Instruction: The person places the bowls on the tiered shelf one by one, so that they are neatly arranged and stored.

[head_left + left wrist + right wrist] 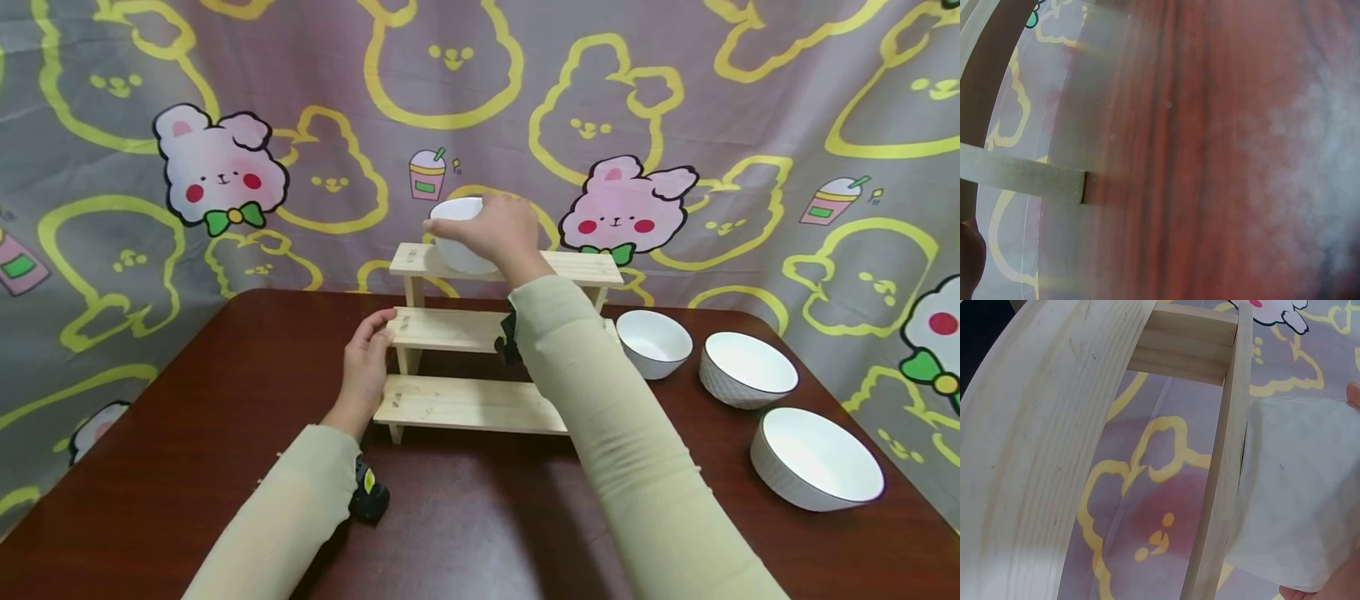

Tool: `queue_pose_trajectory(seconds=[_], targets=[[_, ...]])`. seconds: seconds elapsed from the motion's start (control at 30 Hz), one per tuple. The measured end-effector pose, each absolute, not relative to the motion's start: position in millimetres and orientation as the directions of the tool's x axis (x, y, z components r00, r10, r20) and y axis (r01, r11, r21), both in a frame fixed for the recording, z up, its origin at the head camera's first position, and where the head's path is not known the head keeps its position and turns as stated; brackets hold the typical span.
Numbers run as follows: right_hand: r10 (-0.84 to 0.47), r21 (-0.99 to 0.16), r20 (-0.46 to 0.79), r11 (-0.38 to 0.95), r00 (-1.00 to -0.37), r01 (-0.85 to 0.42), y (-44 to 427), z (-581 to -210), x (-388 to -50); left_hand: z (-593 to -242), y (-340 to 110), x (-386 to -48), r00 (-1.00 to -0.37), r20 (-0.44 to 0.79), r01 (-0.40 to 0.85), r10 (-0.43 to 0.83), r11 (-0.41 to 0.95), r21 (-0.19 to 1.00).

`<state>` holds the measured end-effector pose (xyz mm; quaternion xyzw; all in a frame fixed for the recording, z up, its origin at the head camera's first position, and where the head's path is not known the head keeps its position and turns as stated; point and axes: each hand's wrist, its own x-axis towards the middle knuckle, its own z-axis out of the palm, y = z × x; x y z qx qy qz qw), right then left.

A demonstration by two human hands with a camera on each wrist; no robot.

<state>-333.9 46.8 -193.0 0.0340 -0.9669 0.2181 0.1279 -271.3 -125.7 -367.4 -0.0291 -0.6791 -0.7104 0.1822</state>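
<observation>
A three-tier light wooden rack (pixel 472 403) stands on the table. My right hand (pixel 498 231) grips a white bowl (pixel 459 250) at the left part of the top shelf, thumb on the near side and fingers over the far side. The right wrist view shows that bowl (pixel 1297 494) against the shelf edge (pixel 1216 506), with fingertips at its side. My left hand (pixel 365 358) holds the left end of the middle shelf (pixel 450 328). In the left wrist view only a dark bit of that hand (pixel 970 259) shows beside a wooden rack part (pixel 1029 177).
Three more white bowls stand on the table right of the rack: a small one (pixel 654 340), a patterned one (pixel 746 367) and a larger one (pixel 817 458) nearer the front. A patterned curtain (pixel 315 75) hangs behind the dark red table (pixel 225 433).
</observation>
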Motion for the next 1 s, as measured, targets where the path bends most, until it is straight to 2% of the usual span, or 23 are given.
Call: queue_pose_trajectory(seconds=[0.37,0.87,1.0], targets=[[-0.037,-0.381,0.259,0.914,-0.965,-0.138,46,-189,-334,-364,-127,-270,-0.933,0.287,0.297,-0.216,-0.016,0.955],[-0.04,-0.428,0.16,0.898,-0.986,-0.106,50,-181,-330,-368,-125,-271,-0.926,0.294,0.304,-0.235,-0.008,0.952],[-0.054,-0.432,0.177,0.893,-0.983,-0.127,52,-178,-328,-367,-124,-271,-0.934,0.273,0.285,-0.23,-0.021,0.958]])
